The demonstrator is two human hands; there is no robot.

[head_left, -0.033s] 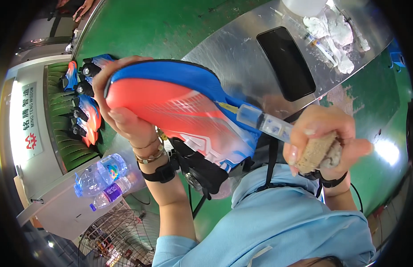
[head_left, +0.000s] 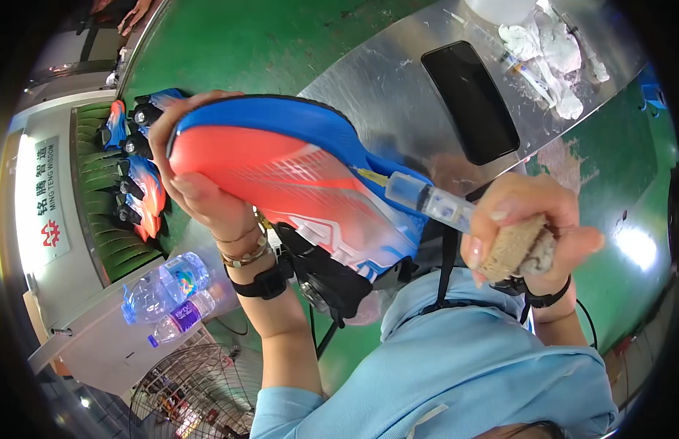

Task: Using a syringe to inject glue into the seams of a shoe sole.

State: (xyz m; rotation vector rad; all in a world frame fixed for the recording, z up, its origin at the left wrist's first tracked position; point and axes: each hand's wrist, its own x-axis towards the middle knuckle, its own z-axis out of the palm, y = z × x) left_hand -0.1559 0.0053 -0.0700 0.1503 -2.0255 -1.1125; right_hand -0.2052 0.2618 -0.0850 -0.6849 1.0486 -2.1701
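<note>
In the head view I have the shoe [head_left: 281,157] at the centre of the frame, lifted above the near edge of the table [head_left: 369,95]. Work on it looks to me to be under way: the syringe's yellow nozzle [head_left: 372,177] sits at the line where the blue band meets the coral side. How much of that line is done and how much is left I cannot tell, as no bead or wet trace shows clearly. Several similar shoes [head_left: 148,186] rest on the green rack [head_left: 98,208] at left; whether they are finished I cannot judge.

The left hand [head_left: 215,208] has its fingers curved around the shoe's rounded left end, thumb on the coral side, the rest behind. The right hand [head_left: 533,201], right of centre, has its fingers closed around the syringe [head_left: 445,207] and a brown block [head_left: 511,249] together. The shoe lies well left of those fingers, only the nozzle bridging the gap. At upper right, the phone [head_left: 471,102] and white tissue [head_left: 559,51] lie on the table.
</note>
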